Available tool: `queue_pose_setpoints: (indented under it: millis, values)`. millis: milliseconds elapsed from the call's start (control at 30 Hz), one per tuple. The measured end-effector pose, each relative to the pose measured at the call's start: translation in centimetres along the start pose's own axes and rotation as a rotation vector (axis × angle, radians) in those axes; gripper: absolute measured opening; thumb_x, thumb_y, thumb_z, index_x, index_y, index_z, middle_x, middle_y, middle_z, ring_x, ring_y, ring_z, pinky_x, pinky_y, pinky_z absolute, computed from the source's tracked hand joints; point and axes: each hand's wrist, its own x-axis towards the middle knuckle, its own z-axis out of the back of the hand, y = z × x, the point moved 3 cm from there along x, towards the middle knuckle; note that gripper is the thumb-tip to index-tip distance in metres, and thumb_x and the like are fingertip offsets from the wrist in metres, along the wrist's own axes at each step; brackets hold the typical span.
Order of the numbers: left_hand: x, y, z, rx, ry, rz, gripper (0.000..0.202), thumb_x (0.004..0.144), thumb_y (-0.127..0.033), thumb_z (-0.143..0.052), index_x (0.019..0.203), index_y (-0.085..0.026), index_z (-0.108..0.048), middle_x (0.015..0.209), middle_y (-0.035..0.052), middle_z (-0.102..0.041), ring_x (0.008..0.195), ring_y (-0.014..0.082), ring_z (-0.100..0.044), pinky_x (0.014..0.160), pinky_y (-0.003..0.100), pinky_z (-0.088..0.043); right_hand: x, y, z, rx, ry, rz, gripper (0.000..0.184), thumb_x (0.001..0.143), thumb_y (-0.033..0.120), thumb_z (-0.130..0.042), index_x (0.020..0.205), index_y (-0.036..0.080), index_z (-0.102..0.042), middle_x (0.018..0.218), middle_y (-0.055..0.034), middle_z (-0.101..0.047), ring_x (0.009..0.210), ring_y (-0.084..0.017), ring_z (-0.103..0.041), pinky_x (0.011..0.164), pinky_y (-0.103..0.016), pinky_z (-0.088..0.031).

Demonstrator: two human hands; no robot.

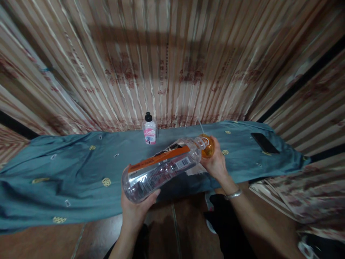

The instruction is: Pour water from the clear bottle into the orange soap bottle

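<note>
My left hand (136, 212) is wrapped round the base of a large clear plastic bottle (161, 169) with an orange and silver label and a barcode. The bottle lies tilted in the air above the cloth, its neck pointing right and slightly up. My right hand (217, 163) grips a rounded, see-through amber container (207, 145) at the bottle's mouth. Whether the two touch, I cannot tell. A thin pale stick or tube (201, 126) shows just above the amber container. Beyond the large bottle, a small clear bottle (150, 131) with a black cap and pink label stands upright.
A teal patterned cloth (81, 180) covers the long surface. On its right end lies a dark phone (265, 143). A whitish piece of paper or cloth (196, 169) is partly hidden below my right hand. Striped curtains (167, 72) enclose the back and sides.
</note>
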Motion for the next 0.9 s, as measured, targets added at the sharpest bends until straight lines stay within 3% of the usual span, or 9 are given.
queue_pose_setpoints:
  millis: [167, 433, 700, 900]
  values:
    - [0.14, -0.14, 0.06, 0.008, 0.002, 0.017, 0.117, 0.053, -0.046, -0.111, 0.155, -0.021, -0.060, 0.119, 0.0105, -0.081, 0.108, 0.0348, -0.082, 0.097, 0.049, -0.070, -0.06, -0.01, -0.08, 0.002, -0.004, 0.003, 0.114, 0.077, 0.061, -0.095, 0.168, 0.014, -0.045, 0.160, -0.0268, -0.070, 0.144, -0.043, -0.073, 0.120, -0.063, -0.062]
    - [0.29, 0.27, 0.13, 0.029, 0.002, -0.018, 0.118, 0.054, -0.049, -0.110, 0.157, -0.022, -0.059, 0.136, 0.0142, -0.079, 0.126, 0.0374, -0.079, 0.121, 0.057, -0.058, -0.20, -0.14, -0.04, 0.006, 0.006, 0.009, 0.115, 0.077, 0.057, -0.096, 0.171, 0.017, -0.043, 0.160, -0.0245, -0.071, 0.144, -0.042, -0.073, 0.120, -0.062, -0.062]
    - [0.12, -0.59, -0.17, 0.033, 0.014, -0.011, 0.111, 0.056, -0.046, -0.109, 0.152, -0.020, -0.061, 0.126, 0.0121, -0.081, 0.114, 0.0343, -0.082, 0.111, 0.052, -0.065, -0.18, -0.01, -0.11, -0.011, -0.007, 0.033, 0.110, 0.081, 0.055, -0.093, 0.170, 0.017, -0.042, 0.160, -0.0250, -0.070, 0.145, -0.042, -0.072, 0.120, -0.062, -0.061]
    - [0.05, -0.29, 0.13, 0.032, -0.015, -0.017, 0.113, 0.053, -0.042, -0.109, 0.153, -0.022, -0.061, 0.132, 0.0126, -0.080, 0.118, 0.0341, -0.081, 0.112, 0.052, -0.064, -0.24, -0.06, -0.29, -0.024, -0.022, 0.048, 0.109, 0.080, 0.060, -0.093, 0.169, 0.019, -0.044, 0.161, -0.0237, -0.069, 0.144, -0.041, -0.073, 0.120, -0.061, -0.062]
